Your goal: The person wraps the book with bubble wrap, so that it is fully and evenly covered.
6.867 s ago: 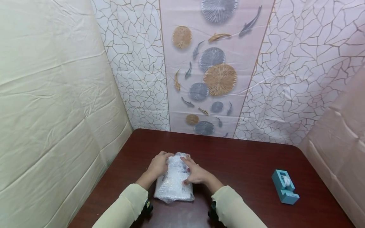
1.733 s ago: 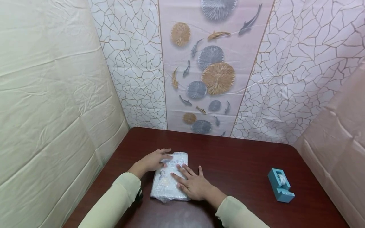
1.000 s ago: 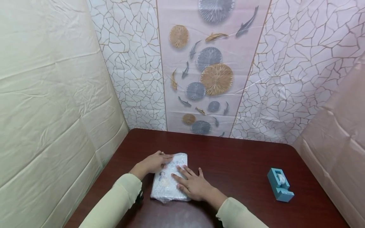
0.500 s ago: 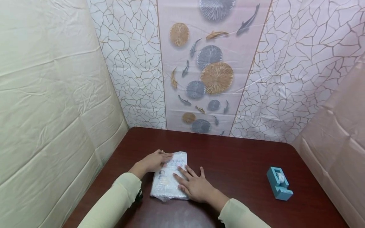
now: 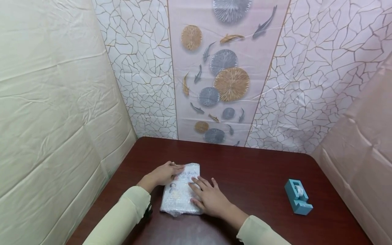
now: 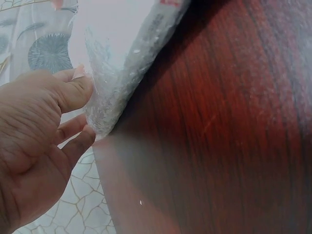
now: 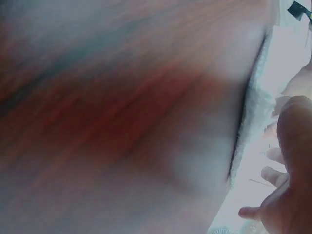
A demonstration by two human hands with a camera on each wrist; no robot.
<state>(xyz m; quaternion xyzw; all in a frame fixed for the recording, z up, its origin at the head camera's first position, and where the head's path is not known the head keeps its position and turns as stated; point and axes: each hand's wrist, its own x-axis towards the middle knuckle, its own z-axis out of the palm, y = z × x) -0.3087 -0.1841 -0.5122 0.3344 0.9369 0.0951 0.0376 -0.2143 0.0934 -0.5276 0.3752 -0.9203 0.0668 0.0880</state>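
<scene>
From here I see a flat white rectangular package in clear bubble wrap (image 5: 180,201) lying on the dark red-brown wooden desk (image 5: 245,180), its long axis pointing away from the person. The left hand (image 5: 163,174) rests loose fingers on its far left corner; the right hand (image 5: 214,201), nearer its middle, spreads over the right edge, gripping nothing.

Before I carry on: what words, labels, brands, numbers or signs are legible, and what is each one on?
None can be read.
Lettering across the top of the bubble-wrapped package: too blurred under the wrap.
Red print on the package's side, left wrist view: cut off by the picture's edge and blurred.
Turquoise tape dispenser: no legible text.
</scene>
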